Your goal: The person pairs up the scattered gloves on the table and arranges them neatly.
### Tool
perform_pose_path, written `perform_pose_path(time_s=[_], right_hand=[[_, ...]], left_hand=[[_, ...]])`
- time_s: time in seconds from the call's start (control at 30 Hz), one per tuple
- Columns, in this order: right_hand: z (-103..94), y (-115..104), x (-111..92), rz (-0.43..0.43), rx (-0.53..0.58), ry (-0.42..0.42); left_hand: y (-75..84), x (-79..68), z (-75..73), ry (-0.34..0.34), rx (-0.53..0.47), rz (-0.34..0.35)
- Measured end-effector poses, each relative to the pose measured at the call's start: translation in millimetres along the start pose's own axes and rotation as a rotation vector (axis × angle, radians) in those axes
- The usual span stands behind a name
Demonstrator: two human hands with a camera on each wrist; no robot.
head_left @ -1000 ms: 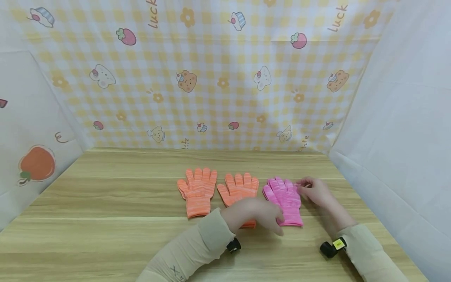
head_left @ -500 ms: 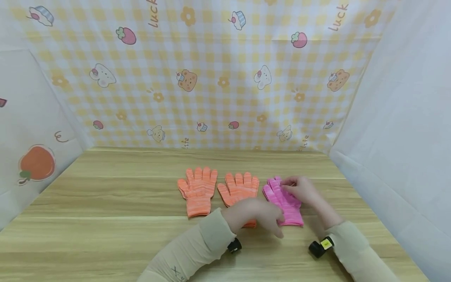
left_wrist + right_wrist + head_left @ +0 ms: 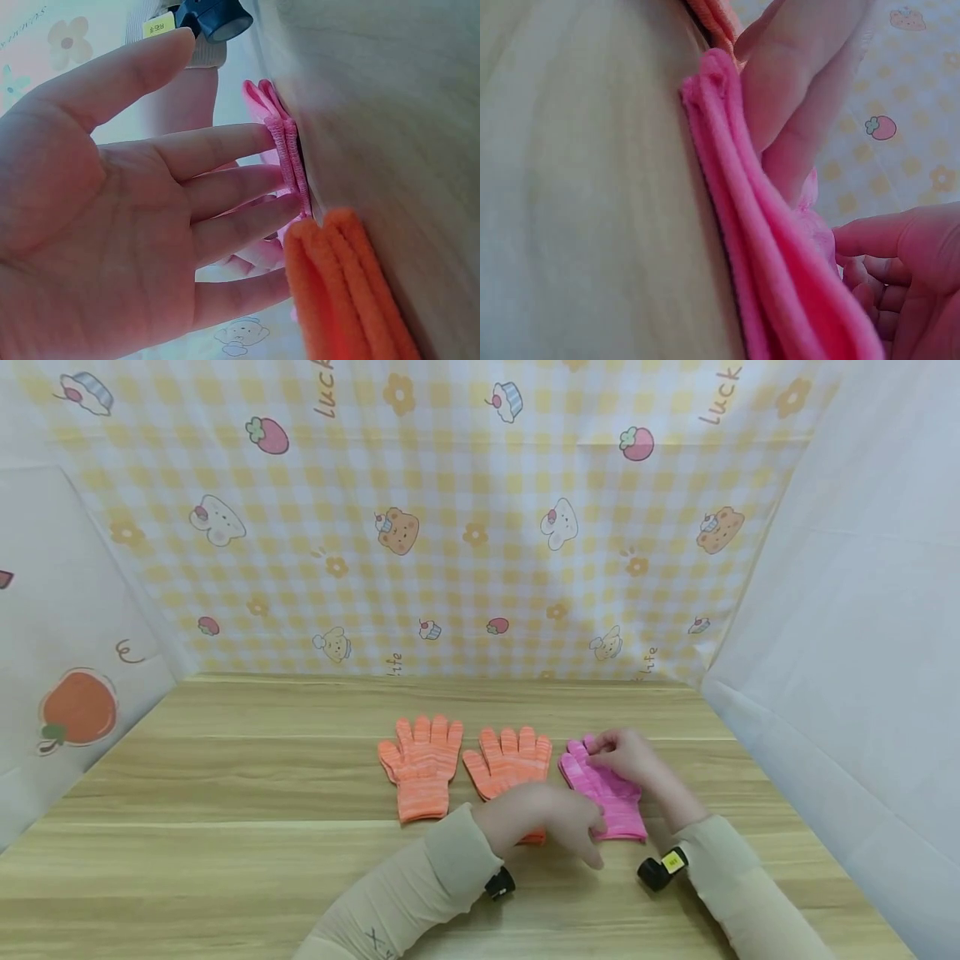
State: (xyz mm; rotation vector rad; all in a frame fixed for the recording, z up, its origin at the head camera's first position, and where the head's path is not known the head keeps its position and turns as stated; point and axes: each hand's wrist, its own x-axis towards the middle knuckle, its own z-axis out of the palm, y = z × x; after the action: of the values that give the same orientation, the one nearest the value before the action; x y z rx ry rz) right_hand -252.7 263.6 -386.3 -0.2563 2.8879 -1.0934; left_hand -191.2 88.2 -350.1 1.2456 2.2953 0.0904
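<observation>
A pink knit glove point(image 3: 621, 812) lies on the table with its finger ends pointing away from me. At its finger ends my right hand point(image 3: 628, 755) pinches the knit between thumb and fingertips. In the right wrist view the thumb point(image 3: 877, 236) reaches the glove, with the other fingers bent beneath. My left hand point(image 3: 561, 817) lies across the cuff side of the pink glove, its fingers point(image 3: 232, 191) fairly straight and spread. The left forearm and hand hide part of an orange knit glove point(image 3: 516, 762) just left of the pink one. The pink cuff point(image 3: 735, 172) shows layered edges.
A second orange glove point(image 3: 425, 777) lies flat further left in the same row. The wooden table point(image 3: 247, 760) is bounded by a yellow checked cloth point(image 3: 480, 585) behind and a white cloth point(image 3: 847, 610) on the right. A black wrist camera point(image 3: 660, 871) sits on the right cuff.
My right hand has moved left along the pink glove's finger ends, from its right-hand edge towards the middle fingers. The left hand and the orange gloves have stayed in place.
</observation>
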Motion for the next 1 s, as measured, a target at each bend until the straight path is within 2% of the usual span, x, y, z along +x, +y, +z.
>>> perform_pose_path(time_s=[0.1, 0.43, 1.0], right_hand=[[2.2, 1, 1, 0.006, 0.026, 0.003], [4.8, 7, 3, 0.048, -0.003, 0.016], [8.7, 13, 5, 0.016, -0.012, 0.052]], left_hand=[[-0.1, -0.3, -0.2, -0.004, -0.008, -0.002], [3.5, -3.4, -1.2, -0.001, -0.001, -0.008], [4.8, -2.6, -0.1, -0.005, 0.016, -0.017]])
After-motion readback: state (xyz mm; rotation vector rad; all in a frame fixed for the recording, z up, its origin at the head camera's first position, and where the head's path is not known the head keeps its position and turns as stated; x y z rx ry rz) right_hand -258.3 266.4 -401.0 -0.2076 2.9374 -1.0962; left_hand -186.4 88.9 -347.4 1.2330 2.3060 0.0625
